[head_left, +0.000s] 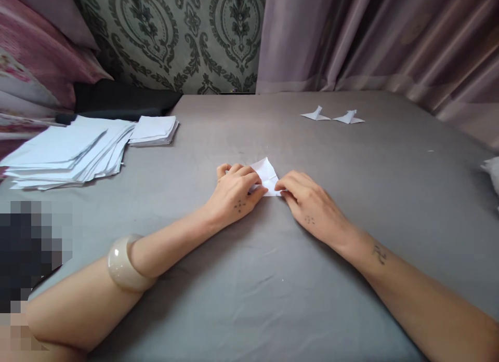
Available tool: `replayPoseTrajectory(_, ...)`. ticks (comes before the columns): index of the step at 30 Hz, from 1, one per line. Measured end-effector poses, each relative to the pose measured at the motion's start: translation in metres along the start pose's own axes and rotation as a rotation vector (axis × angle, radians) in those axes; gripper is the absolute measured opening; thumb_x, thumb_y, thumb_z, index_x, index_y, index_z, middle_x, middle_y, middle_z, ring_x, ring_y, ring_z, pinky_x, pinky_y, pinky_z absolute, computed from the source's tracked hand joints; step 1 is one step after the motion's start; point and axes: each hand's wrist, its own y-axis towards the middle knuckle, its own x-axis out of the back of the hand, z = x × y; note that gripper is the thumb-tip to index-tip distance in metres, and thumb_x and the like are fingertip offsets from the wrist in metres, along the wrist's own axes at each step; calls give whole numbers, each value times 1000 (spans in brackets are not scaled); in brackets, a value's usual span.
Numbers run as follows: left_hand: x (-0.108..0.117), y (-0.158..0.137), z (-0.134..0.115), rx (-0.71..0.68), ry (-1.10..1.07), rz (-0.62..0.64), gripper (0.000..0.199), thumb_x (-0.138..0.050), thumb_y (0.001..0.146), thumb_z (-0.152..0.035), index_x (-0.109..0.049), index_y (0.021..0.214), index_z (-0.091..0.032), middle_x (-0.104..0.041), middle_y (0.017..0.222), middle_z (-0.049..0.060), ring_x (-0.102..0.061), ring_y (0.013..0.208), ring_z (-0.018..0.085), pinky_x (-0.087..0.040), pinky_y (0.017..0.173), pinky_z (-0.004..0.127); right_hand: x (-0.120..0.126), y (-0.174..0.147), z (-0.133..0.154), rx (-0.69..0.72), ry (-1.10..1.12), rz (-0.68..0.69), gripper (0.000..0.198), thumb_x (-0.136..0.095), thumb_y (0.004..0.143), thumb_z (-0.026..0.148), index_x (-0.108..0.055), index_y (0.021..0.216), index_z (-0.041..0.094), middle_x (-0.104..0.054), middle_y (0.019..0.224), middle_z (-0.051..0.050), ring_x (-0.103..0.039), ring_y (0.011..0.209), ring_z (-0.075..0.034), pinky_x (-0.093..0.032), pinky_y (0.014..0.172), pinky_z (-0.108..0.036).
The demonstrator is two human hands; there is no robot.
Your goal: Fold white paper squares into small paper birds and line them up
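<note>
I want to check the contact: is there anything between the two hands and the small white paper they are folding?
Nothing visible. The left hand and the right hand both rest directly on the folded white paper, which lies on the grey sheet.

Folded paper piece [266,176]: small, white, lying flat on grey cloth surface [249,279], near the middle of the view. Partly folded; several creased layers visible, upper edge coming to a blunt point directed away from the person. Lower edge straight, running left to right.

Left hand [236,192] covers the piece's left portion, fingers curled down over it, fingertips pressing on the paper. Right hand [307,200] meets the lower right corner, thumb and forefinger pinched at that edge. Only the central and upper part of the paper is exposed between the two hands.
</note>
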Motion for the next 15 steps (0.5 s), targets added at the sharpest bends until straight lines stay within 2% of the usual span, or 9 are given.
replayPoseTrajectory(5, 2, 2, 2, 48, -75, 36, 17, -58, 86, -34, -62, 81, -18, -67, 92, 3, -56, 92, 20, -27, 92, 45, -2, -6, 5, 114, -100, 53, 29, -38, 92, 7, -63, 96, 19, -61, 95, -6, -52, 89, -19, -40, 71, -30)
replayPoseTrajectory(8, 10, 3, 6, 58, -154, 106, 16, -60, 81, -35, -62, 83, -19, -67, 96, 3, -55, 99, 23, -25, 96, 47, -3, -8, 6, 135, -157, 65, 30, -37, 92, 5, -64, 98, 18, -60, 97, -8, -52, 89, -19, -41, 70, -30)
replayPoseTrajectory(12, 24, 4, 14, 24, -229, 223, 19, -52, 75, -20, -63, 90, -20, -66, 101, 3, -53, 105, 23, -25, 101, 47, -3, -8, 6, 144, -211, 78, 30, -37, 92, 5, -64, 100, 17, -59, 97, -8, -51, 87, -19, -41, 69, -30)
replayPoseTrajectory(15, 28, 4, 17, 16, -242, 235, 24, -48, 73, -17, -64, 90, -21, -66, 101, 2, -53, 106, 22, -23, 104, 47, -3, -8, 7, 141, -227, 89, 31, -38, 92, 6, -63, 106, 18, -59, 97, -8, -50, 87, -19, -41, 67, -30)
